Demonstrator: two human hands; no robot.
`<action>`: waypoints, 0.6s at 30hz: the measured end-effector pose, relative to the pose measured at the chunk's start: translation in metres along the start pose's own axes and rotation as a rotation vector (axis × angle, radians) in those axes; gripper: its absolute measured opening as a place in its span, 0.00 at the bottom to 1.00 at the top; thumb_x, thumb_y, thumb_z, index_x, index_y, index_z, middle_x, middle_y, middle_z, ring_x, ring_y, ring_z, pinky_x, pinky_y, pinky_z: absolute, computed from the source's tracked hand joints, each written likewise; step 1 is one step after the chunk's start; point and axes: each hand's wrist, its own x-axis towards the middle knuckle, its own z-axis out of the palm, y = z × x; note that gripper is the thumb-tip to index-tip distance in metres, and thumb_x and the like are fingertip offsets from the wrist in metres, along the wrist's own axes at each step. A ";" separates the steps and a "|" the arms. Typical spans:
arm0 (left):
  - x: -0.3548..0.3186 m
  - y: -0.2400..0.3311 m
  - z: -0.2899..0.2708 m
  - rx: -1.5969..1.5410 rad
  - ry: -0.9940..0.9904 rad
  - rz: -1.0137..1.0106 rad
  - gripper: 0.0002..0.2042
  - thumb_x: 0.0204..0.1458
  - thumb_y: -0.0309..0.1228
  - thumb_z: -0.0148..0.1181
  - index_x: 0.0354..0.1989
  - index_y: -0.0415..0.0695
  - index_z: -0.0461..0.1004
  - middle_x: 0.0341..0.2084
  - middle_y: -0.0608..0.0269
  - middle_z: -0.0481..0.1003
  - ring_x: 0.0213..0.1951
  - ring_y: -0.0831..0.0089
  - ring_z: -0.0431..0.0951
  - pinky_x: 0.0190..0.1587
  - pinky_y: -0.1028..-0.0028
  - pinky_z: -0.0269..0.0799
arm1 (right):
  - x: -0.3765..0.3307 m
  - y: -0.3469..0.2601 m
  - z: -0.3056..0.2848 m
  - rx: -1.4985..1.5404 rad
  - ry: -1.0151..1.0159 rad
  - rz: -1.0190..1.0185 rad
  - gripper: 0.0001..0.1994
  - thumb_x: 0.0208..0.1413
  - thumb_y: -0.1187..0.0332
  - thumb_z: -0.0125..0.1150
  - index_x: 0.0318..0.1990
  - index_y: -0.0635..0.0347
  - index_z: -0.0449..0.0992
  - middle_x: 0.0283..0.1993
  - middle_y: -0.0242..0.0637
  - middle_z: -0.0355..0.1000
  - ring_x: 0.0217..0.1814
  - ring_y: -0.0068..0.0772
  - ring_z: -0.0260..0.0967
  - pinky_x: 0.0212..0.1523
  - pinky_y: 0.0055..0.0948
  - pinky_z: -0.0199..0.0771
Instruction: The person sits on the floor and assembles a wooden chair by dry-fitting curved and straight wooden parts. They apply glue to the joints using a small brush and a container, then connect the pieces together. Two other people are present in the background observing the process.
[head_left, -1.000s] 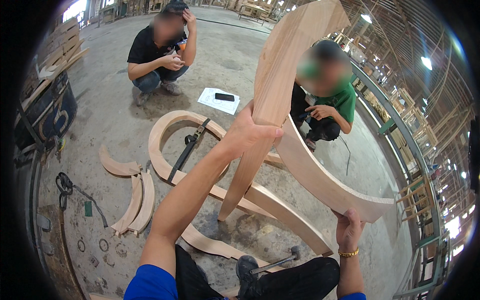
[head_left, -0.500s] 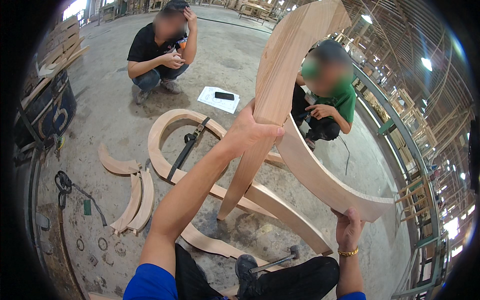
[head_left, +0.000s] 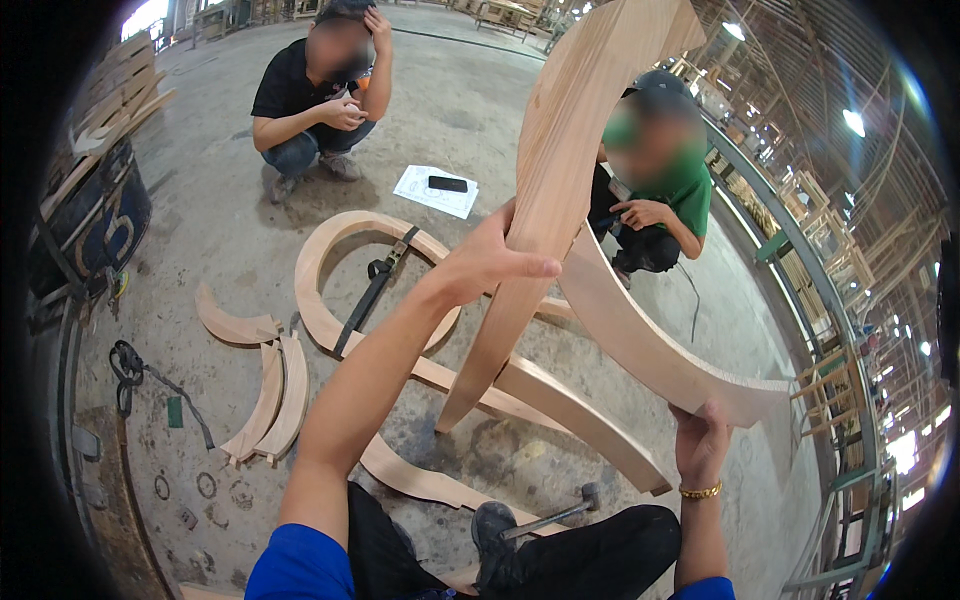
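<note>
A tall, shaped wooden piece (head_left: 560, 150) stands tilted before me, its pointed lower end near the floor. My left hand (head_left: 490, 258) is closed around its middle, thumb across the front. From that middle a curved wooden arm (head_left: 645, 330) sweeps down to the right. Under the arm's outer end my right hand (head_left: 703, 445) grips it with bent fingers. Another curved wooden length (head_left: 580, 420) extends right from lower on the upright. Behind lies a rounded wooden loop frame (head_left: 320, 270) with a black strap (head_left: 370, 300) across it.
Several loose curved wood pieces (head_left: 287, 400) lie at left, near a dark cord (head_left: 180, 390). A hammer (head_left: 560, 515) rests by my shoe. Paper sheets (head_left: 430, 198) hold a black phone (head_left: 447, 184). Two people crouch ahead, one in black (head_left: 285, 90), one in green (head_left: 680, 200).
Both hands keep their grip. The arm's outer end and my right hand sit slightly lower, and the lower curved length has risen slightly in view.
</note>
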 end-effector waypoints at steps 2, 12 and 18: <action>-0.002 -0.005 0.002 0.051 -0.029 0.028 0.40 0.35 0.38 0.72 0.56 0.31 0.59 0.47 0.50 0.69 0.49 0.66 0.70 0.52 0.71 0.66 | 0.005 0.002 0.000 0.048 0.030 0.029 0.19 0.54 0.68 0.55 0.54 0.56 0.63 0.52 0.37 0.67 0.53 0.36 0.68 0.49 0.42 0.77; 0.008 -0.014 0.006 -0.014 -0.010 0.028 0.37 0.39 0.39 0.69 0.55 0.30 0.60 0.46 0.50 0.70 0.48 0.68 0.71 0.52 0.71 0.66 | 0.020 0.014 -0.013 -0.012 0.047 -0.099 0.16 0.55 0.69 0.54 0.52 0.56 0.64 0.50 0.38 0.68 0.51 0.37 0.70 0.48 0.44 0.78; 0.009 -0.018 0.005 0.059 -0.044 0.050 0.37 0.39 0.40 0.69 0.55 0.30 0.60 0.46 0.50 0.70 0.49 0.68 0.70 0.52 0.71 0.65 | 0.019 -0.010 0.000 -0.038 0.157 -0.045 0.17 0.55 0.69 0.55 0.51 0.59 0.64 0.48 0.39 0.69 0.47 0.38 0.72 0.42 0.42 0.81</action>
